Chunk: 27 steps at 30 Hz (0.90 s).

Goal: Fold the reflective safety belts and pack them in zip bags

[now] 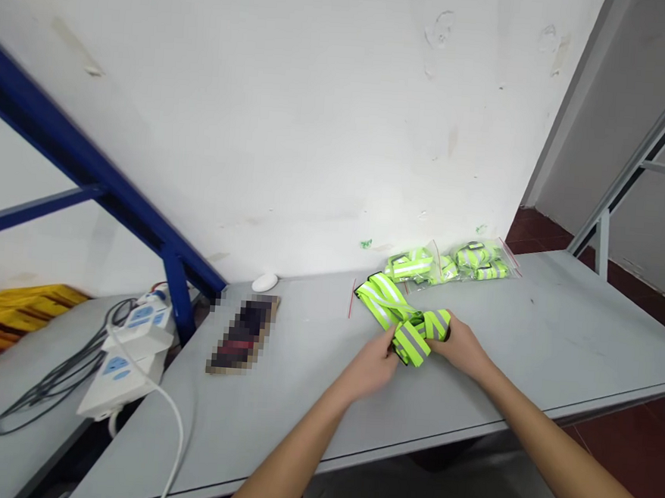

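Note:
Between my hands is a folded bundle of neon-yellow reflective strap [411, 343] with grey-silver stripes. My left hand [374, 364] grips its left side, fingers partly hidden behind it. On the other side my right hand [462, 347] closes on a loop of the same strap. Just behind, a flat yellow reflective piece with white-looking stripes [383, 296] lies on the table and runs up to the bundle; I cannot tell whether they are joined. Clear bags [474, 260] holding similar yellow straps rest against the wall behind.
A grey table [299, 398] stands against a white wall. To the left are a pixelated flat object [244, 334], a white oval item [265, 282], white power strips [128, 364] with cables, a blue metal frame [178, 291] and yellow-orange folded material [14, 314].

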{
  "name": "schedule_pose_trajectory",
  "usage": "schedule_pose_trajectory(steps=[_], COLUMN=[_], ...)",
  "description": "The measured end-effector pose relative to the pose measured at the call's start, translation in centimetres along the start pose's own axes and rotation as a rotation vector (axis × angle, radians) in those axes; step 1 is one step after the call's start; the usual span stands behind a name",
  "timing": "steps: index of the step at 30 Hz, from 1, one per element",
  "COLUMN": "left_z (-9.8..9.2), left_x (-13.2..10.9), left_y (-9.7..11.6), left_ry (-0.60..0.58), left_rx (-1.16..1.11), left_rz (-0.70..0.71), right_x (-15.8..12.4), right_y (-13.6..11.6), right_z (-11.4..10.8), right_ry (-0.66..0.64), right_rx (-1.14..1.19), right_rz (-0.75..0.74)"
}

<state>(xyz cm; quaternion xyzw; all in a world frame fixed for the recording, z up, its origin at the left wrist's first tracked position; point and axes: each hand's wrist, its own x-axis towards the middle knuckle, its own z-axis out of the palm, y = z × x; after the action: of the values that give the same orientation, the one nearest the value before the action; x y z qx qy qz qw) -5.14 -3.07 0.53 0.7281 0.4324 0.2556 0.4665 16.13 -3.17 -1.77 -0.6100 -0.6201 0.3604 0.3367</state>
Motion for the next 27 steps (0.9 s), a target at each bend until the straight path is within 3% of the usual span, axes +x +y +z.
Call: schedule_pose_trajectory(steps=[3,6,9,15,20,23,27], left_z=[0.1,0.4,0.2,-0.8,-0.1,-0.1,-0.6], left_x=[-1.1,-1.3,-1.1,-1.4,-1.5,-1.6,-2.2], left_y=[1.3,1.4,0.7,-0.7,-2.1,-2.2,-1.4], left_ry=[0.009,0.16,0.339,0.448,0.386,0.275,0.073], left_rx=[-0.145,-0.012,0.146,0.449,0.563,0.461,0.18], left_rz=[-0.053,-0.08,-0.013,0.19,0.381,0.306,0.218], right_x=[-0.9,-1.3,-1.3,-1.3,-1.5,-1.6,-2.0], right_y=[-1.1,-2.0,-2.2,-2.7,-3.8,-3.1,-1.3], right_z=[0.6,1.0,0.8,-1.2,-0.7,0.2,0.8], right_ry=[0.009,0.015,0.018,0.014,-0.066,-0.07,-0.01], right_rx=[-0.03,-0.123,-0.167,-0.077,-0.425,-0.558,-0.531], right_rz=[0.006,-0.046,-0.116,-0.462,-0.729,-0.847,-0.969])
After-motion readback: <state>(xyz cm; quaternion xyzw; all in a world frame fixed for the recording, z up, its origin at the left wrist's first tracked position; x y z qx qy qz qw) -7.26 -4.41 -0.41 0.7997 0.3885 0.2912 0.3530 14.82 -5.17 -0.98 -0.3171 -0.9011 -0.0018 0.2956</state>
